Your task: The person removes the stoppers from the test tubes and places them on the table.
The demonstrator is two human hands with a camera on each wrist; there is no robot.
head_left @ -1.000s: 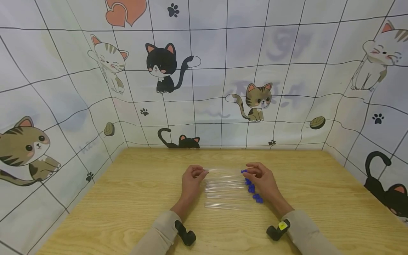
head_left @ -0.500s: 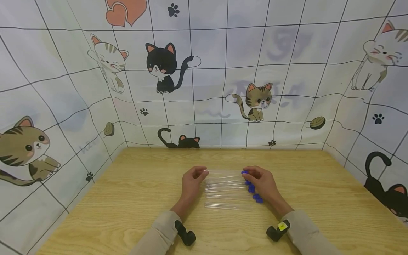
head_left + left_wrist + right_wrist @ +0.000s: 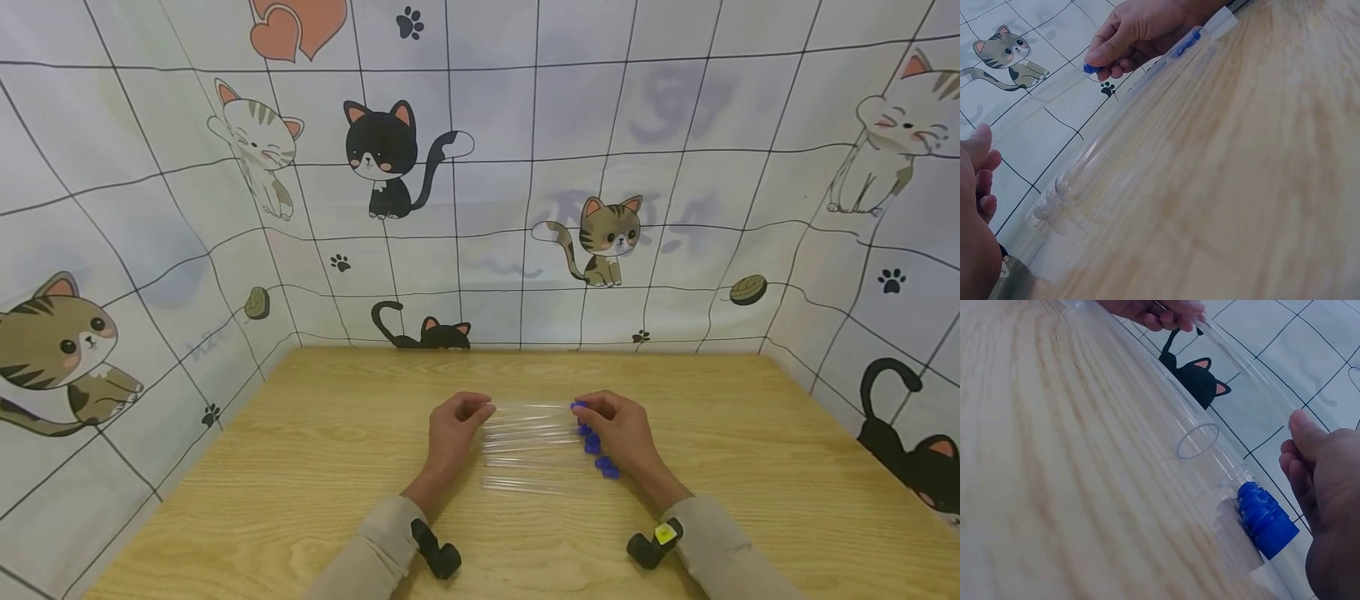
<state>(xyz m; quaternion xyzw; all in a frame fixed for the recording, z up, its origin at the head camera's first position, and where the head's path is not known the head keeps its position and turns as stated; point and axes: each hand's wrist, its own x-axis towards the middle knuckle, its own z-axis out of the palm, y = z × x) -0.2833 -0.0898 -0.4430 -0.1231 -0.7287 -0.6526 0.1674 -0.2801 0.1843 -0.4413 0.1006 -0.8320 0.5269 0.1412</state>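
Note:
A clear test tube (image 3: 528, 406) stretches level between the two hands, above a row of others. My left hand (image 3: 452, 429) pinches its left end between thumb and fingers. At its right end my right hand (image 3: 621, 429) pinches a small blue stopper (image 3: 1090, 67), which sits right at the tube's mouth in the left wrist view; the fingers partly cover it. Several more clear test tubes (image 3: 525, 483) lie side by side on the table, nearer the body. Blue stoppers (image 3: 592, 444) lie in a line by their right ends. One blue stopper (image 3: 1266, 522) shows its ridged side close below my right hand.
The wooden table (image 3: 300, 467) reaches back to a white cloth (image 3: 487, 192) printed with cats and grid lines, which also hangs at both sides. A black wrist mount (image 3: 437, 550) is on the left sleeve, and another mount (image 3: 654, 546) is on the right.
The held tube has come slightly lower and toward the body. Its right end and the blue stopper have drawn together, and my right fingers have closed in more. The tubes on the table stay put.

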